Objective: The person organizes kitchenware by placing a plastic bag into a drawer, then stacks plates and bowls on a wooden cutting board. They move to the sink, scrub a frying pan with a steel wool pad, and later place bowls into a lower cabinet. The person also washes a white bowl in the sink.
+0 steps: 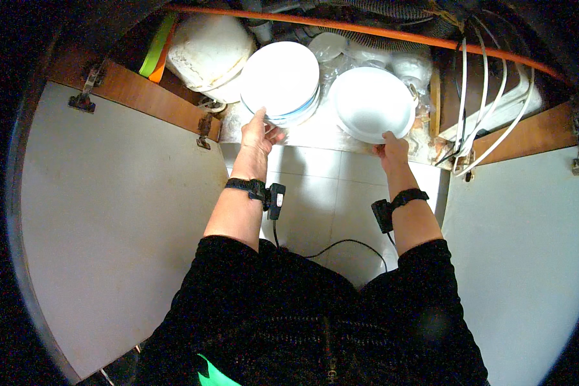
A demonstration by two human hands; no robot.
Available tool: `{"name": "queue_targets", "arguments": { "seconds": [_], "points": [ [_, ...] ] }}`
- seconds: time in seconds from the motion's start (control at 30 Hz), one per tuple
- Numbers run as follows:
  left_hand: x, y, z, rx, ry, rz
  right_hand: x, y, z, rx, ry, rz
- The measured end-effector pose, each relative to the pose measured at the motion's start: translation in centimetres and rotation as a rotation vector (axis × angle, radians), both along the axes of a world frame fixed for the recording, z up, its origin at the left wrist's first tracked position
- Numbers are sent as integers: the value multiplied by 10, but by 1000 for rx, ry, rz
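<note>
Inside a low cabinet, a stack of round white dishes with a blue band at its side stands left of centre. My left hand has its thumb on the near rim of this stack and its fingers curled below. To the right, a shallow white bowl tilts towards me. My right hand pinches its near rim, thumb on top and fingers partly hidden underneath. Whether the bowl rests on the cabinet floor cannot be told. Glare washes out the surfaces of the dishes.
A stained white rounded container stands at the back left. Clear plastic-wrapped items lie behind the bowl, under corrugated hoses. White cables hang at right. Open cabinet doors flank me.
</note>
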State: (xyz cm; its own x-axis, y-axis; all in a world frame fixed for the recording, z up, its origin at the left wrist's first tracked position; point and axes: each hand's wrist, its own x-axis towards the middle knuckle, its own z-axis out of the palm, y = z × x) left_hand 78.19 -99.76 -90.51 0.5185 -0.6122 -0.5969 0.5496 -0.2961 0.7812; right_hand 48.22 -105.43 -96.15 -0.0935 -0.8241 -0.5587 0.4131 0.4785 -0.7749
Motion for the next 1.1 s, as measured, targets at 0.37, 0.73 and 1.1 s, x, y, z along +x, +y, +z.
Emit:
{"name": "queue_targets", "arguments": {
  "seconds": [0.37, 0.73, 1.1],
  "points": [
    [-1, -1, 2, 9, -35, -50, -12, -19, -1, -82, 174, 157],
    [1, -3, 3, 64, -85, -24, -4, -7, -4, 7, 112, 93],
    [19, -11, 3, 238, -687, 63, 6, 29, 34, 35, 248, 159]
  ]
}}
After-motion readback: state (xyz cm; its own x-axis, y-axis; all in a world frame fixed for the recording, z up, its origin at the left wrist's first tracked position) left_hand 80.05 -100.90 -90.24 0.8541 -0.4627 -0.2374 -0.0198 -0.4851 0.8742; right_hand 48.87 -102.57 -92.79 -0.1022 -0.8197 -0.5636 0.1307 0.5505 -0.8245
